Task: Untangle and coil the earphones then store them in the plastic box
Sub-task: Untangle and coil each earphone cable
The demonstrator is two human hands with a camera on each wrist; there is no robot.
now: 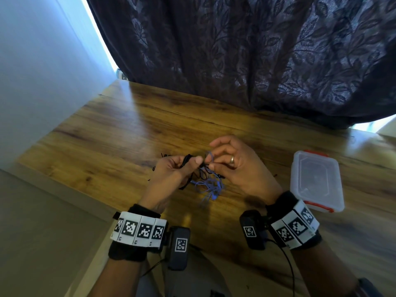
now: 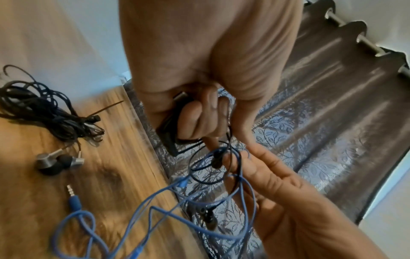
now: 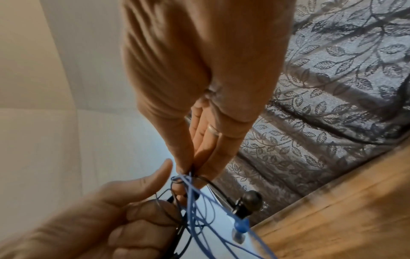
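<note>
Blue earphones (image 1: 209,185) and thin black earphones (image 1: 202,171) are tangled together just above the wooden table (image 1: 120,133). My left hand (image 1: 182,168) grips a bundle of black cable (image 2: 175,135) in curled fingers. My right hand (image 1: 216,159) pinches a blue loop (image 3: 188,178) and a black strand at the knot between thumb and fingertips. Blue loops (image 2: 142,206) hang down to the table, with the blue jack plug (image 2: 74,199) lying flat. The clear plastic box (image 1: 315,181) with red clasps stands closed to the right of my right hand.
A second black earphone bundle (image 2: 44,112) with grey earbuds (image 2: 55,163) lies on the table left of my left hand. A dark leaf-patterned curtain (image 1: 257,61) hangs along the table's far edge. A pale wall (image 1: 42,71) stands to the left.
</note>
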